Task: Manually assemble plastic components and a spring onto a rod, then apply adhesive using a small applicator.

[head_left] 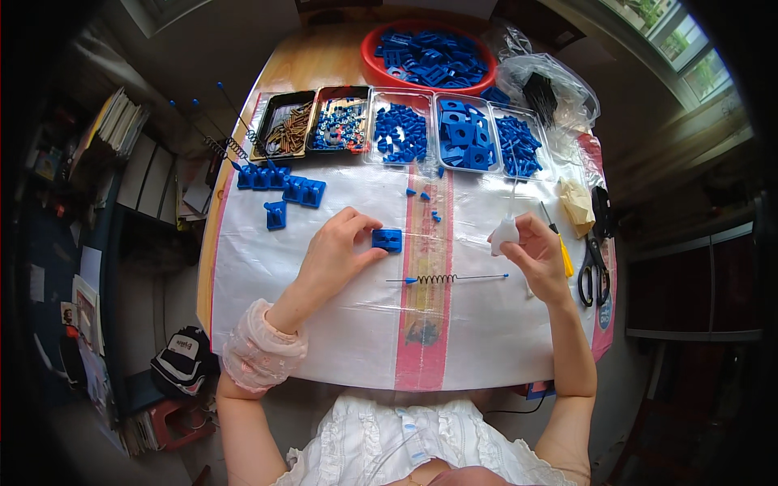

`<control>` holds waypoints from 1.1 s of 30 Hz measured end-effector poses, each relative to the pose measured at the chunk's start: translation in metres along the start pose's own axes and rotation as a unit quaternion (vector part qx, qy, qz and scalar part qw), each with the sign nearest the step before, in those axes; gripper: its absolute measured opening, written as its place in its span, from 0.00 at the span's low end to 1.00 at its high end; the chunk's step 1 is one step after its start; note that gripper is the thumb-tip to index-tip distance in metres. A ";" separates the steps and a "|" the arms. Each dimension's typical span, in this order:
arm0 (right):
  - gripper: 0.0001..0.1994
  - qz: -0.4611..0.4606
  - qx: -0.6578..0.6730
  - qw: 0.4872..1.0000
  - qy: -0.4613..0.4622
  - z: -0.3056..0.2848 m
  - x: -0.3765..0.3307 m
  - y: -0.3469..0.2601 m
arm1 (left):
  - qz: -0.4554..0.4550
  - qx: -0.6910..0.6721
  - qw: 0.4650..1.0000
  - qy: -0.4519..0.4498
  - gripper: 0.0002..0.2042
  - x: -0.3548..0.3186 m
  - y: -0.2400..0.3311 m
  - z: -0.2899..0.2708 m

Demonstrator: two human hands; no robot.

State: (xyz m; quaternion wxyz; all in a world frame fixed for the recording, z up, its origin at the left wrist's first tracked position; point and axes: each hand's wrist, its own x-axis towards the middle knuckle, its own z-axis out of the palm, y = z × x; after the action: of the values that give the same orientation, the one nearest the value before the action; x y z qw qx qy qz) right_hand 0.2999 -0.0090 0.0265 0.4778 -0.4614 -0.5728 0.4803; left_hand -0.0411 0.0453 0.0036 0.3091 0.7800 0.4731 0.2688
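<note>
My left hand (pixel 344 243) pinches the left side of a small blue plastic block (pixel 386 240) between thumb and fingers, low over the sheet or resting on it. In my right hand (pixel 536 253) is a small white squeeze bottle (pixel 506 235), its thin nozzle pointing up and away from me. Between the hands and nearer to me lies a thin rod with a black coil spring (pixel 438 279) and blue ends. A few tiny blue pieces (pixel 425 195) are scattered beyond the block. Assembled blue blocks (pixel 304 191) stand at the left, some with upright sprung rods.
Across the back are a tray of brass-coloured pins (pixel 289 134), a tray of small mixed pieces (pixel 340 130), several clear boxes of blue parts (pixel 401 134), and a red basin (pixel 373 65). Black scissors (pixel 596 271) and a yellow-handled screwdriver (pixel 565 255) lie at the right.
</note>
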 end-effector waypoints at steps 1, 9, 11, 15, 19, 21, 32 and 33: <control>0.09 0.005 0.023 1.000 -0.003 -0.001 -0.001 0.002 | 0.002 -0.008 1.000 0.005 0.19 0.000 -0.001 0.001; 0.14 0.054 0.194 0.979 0.016 -0.005 -0.007 0.016 | 0.021 -0.016 0.999 0.020 0.18 0.000 -0.003 0.007; 0.14 0.065 0.200 0.977 0.017 -0.007 -0.007 0.020 | 0.022 -0.018 0.999 0.019 0.17 -0.001 -0.004 0.007; 0.13 0.089 0.215 0.972 0.020 -0.005 -0.007 0.022 | 0.034 -0.024 0.999 0.021 0.17 -0.002 -0.007 0.006; 0.12 0.109 0.223 0.968 0.028 0.003 -0.009 0.019 | 0.045 -0.023 0.998 0.027 0.17 -0.002 -0.011 0.007; 0.11 0.118 0.218 0.968 0.030 0.005 -0.009 0.019 | 0.047 -0.025 0.998 0.027 0.17 -0.002 -0.012 0.007; 0.09 0.145 0.159 0.974 0.064 0.022 -0.013 0.013 | 0.042 -0.032 0.998 0.022 0.17 -0.001 -0.012 0.006; 0.10 0.145 0.149 0.976 0.066 0.024 -0.014 0.013 | 0.043 -0.034 0.998 0.021 0.17 -0.001 -0.012 0.006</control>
State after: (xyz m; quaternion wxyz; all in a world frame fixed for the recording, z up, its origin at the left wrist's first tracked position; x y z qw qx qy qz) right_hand 0.2789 -0.0235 0.0099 0.5028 -0.4944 -0.3890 0.5929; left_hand -0.0440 0.0470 -0.0093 0.3133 0.7829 0.4362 0.3142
